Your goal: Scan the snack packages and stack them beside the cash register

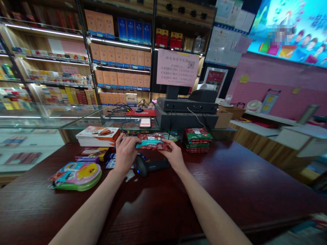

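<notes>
Between my two hands is a red and teal snack packet (pixel 150 142), held up above the dark wooden counter. My left hand (pixel 126 151) grips its left end, and my right hand (pixel 174 153) pinches its right end between thumb and fingers. Just below lies a black barcode scanner (pixel 150 166) with a small blue light. Beside my left hand are blue and white packets (pixel 110 161), partly covered by that hand. A stack of red and green packets (pixel 197 140) sits to the right, apart from my right hand.
White and orange boxes (pixel 98 136), a yellow and purple pack (pixel 93 154) and a green-edged toy package (pixel 78 175) lie at the left. Behind the counter (pixel 153 211) stand a glass display case (pixel 81 117) and a cash register (pixel 186 114).
</notes>
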Demonstrator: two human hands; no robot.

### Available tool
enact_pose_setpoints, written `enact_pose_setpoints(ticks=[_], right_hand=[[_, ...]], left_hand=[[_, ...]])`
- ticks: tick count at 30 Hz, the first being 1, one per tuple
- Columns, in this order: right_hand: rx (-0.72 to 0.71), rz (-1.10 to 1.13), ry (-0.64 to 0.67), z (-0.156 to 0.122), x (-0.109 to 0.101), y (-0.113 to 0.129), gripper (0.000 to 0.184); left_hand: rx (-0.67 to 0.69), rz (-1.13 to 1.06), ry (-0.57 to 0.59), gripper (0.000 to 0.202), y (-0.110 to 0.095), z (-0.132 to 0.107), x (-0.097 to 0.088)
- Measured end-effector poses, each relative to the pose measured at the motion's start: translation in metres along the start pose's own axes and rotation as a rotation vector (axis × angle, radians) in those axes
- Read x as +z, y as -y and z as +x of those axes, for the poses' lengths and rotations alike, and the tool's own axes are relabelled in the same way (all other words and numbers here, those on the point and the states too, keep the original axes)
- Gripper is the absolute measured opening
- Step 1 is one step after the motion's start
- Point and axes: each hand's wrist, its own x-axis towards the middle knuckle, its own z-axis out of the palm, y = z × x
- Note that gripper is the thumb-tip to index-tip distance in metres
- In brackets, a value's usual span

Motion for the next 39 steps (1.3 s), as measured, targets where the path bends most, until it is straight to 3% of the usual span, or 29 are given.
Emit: enact_pose_setpoints(ticks=[8, 18, 30, 39], right_hand=[[0.052, -0.002, 0.14, -0.005, -0.002, 0.009, 0.071], [-0.006, -0.105, 0.086, -0.005, -0.003, 0.006, 0.066], [-0.025, -0.163, 0.033, -0.003, -0.006, -0.004, 0.067], [-0.029, -0.266, 0.007, -0.002, -0.014, -0.006, 0.065]], left_hand=[[-0.027, 0.021, 0.005, 0.022, 0.007, -0.003, 0.004], [-0.116, 0.098, 0.091, 0.03, 0.008, -0.004, 0.005], [-0.085, -0.078, 0.128, 0.037, 0.016, -0.005, 0.014], [-0.14, -0.166, 0.261, 0.047, 0.016, -0.006, 0.014]])
